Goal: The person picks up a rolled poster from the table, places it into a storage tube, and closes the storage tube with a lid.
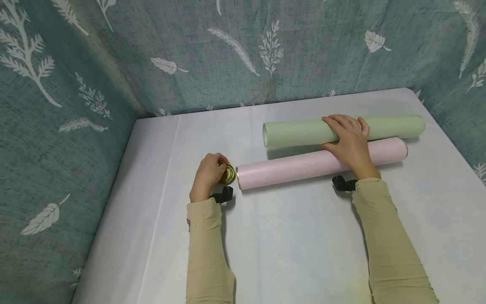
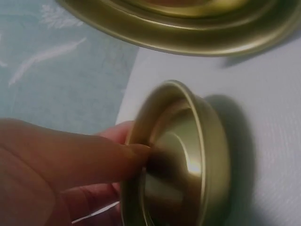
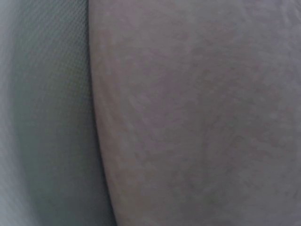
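Observation:
My left hand (image 1: 208,175) pinches a shallow gold lid (image 2: 176,155) by its rim, with the thumb inside it. In the head view this hand is just left of the pink tube (image 1: 281,169), whose near end has a gold rim. A second round gold piece (image 2: 197,44) is cut off at the top of the left wrist view; I cannot tell what it belongs to. My right hand (image 1: 351,145) grips the light green tube (image 1: 296,133), fingers across its top and thumb at its near side. The palm hides part of the pink tube.
Both tubes lie on a white-covered table (image 1: 288,240), the green one behind the pink. Leaf-patterned fabric (image 1: 228,63) stands behind and beside the table. Each wrist carries a black camera mount (image 1: 223,195). The right wrist view is a blurred close-up.

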`<state>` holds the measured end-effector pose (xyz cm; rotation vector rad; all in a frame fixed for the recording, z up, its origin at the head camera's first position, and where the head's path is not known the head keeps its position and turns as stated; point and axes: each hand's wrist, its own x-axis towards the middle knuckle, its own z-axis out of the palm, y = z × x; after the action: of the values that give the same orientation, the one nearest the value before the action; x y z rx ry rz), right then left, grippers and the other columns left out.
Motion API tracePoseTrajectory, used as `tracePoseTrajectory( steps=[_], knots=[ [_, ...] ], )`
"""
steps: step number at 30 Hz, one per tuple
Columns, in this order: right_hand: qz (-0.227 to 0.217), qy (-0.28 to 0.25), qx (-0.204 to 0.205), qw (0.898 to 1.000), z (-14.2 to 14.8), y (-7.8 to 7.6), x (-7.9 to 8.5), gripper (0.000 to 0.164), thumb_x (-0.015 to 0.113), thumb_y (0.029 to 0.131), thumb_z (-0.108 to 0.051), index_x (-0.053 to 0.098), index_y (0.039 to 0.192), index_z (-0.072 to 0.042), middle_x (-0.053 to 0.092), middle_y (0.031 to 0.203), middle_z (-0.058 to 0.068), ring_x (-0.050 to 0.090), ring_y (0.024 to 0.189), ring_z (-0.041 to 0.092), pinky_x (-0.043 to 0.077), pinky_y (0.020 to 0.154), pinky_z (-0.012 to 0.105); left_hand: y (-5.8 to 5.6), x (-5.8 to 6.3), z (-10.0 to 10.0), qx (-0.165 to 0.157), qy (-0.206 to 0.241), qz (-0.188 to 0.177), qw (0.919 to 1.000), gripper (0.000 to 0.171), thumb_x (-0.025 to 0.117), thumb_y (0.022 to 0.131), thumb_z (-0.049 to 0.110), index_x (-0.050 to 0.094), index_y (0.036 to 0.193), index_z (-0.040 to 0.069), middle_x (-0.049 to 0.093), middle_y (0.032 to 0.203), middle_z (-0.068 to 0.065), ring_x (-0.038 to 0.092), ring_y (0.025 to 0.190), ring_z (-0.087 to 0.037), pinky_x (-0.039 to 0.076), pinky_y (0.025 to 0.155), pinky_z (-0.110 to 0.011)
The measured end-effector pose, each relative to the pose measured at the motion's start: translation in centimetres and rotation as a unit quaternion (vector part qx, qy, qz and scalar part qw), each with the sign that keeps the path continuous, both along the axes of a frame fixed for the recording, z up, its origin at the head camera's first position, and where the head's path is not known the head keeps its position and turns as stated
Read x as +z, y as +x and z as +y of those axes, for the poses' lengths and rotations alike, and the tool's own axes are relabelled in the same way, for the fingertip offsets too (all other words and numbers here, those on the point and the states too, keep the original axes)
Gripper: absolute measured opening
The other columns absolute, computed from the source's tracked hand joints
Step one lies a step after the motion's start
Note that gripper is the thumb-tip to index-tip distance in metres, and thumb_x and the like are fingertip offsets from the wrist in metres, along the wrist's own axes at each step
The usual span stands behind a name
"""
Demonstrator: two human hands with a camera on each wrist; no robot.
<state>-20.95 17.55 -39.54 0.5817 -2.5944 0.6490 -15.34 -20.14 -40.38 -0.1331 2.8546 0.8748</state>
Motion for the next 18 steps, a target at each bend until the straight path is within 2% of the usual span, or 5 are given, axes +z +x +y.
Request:
tracePoseTrajectory(
  steps=[7,10,12,15,18],
  knots=[
    [0.002,-0.002,-0.002,1.000,0.03,-0.02,-0.15,0.072,0.080,0.064,-0.025,0.048,0.128,-0.020,0.046,0.128,0.003,0.034,0.121,0.023,0.003,0.103,0.046,0.13,0.23,-0.04,0.078,0.040,0.043,0.9952,0.013,0.047,0.089,0.017,0.054,0.100,0.015,0.060,0.100,-0.006,0.053,0.084,-0.024,0.041,0.070,-0.038],
    [0.004,-0.003,0.001,1.000,0.04,-0.09,-0.17,0.072,0.080,0.064,-0.025,0.049,0.128,-0.020,0.046,0.128,0.003,0.034,0.121,0.024,0.003,0.103,0.047,0.13,0.26,0.04,0.096,0.057,0.067,0.9914,0.017,0.047,0.090,0.015,0.053,0.105,0.015,0.060,0.103,-0.007,0.054,0.081,-0.024,0.042,0.067,-0.036],
    [0.006,-0.002,0.001,1.000,0.05,-0.10,-0.17,0.072,0.080,0.064,-0.025,0.049,0.128,-0.020,0.046,0.128,0.003,0.034,0.121,0.024,0.003,0.103,0.047,0.10,0.29,0.10,0.107,0.087,0.074,0.9876,0.020,0.045,0.090,0.013,0.050,0.109,0.016,0.059,0.107,-0.009,0.059,0.074,-0.023,0.045,0.063,-0.033],
    [0.004,-0.001,0.001,1.000,0.06,-0.11,-0.22,0.072,0.080,0.064,-0.025,0.049,0.128,-0.021,0.046,0.128,0.003,0.034,0.121,0.024,0.003,0.103,0.047,-0.01,0.41,0.19,0.132,0.149,0.084,0.9763,0.022,0.041,0.090,0.006,0.046,0.110,0.016,0.055,0.114,-0.010,0.061,0.062,-0.022,0.050,0.055,-0.032],
    [0.000,-0.001,-0.001,1.000,0.10,-0.10,-0.26,0.072,0.080,0.064,-0.025,0.049,0.128,-0.021,0.046,0.128,0.003,0.034,0.121,0.024,0.003,0.103,0.047,-0.22,0.67,0.34,0.146,0.216,0.094,0.9609,0.021,0.038,0.089,0.001,0.049,0.104,0.012,0.053,0.113,-0.009,0.062,0.064,-0.024,0.052,0.056,-0.032]
  ],
)
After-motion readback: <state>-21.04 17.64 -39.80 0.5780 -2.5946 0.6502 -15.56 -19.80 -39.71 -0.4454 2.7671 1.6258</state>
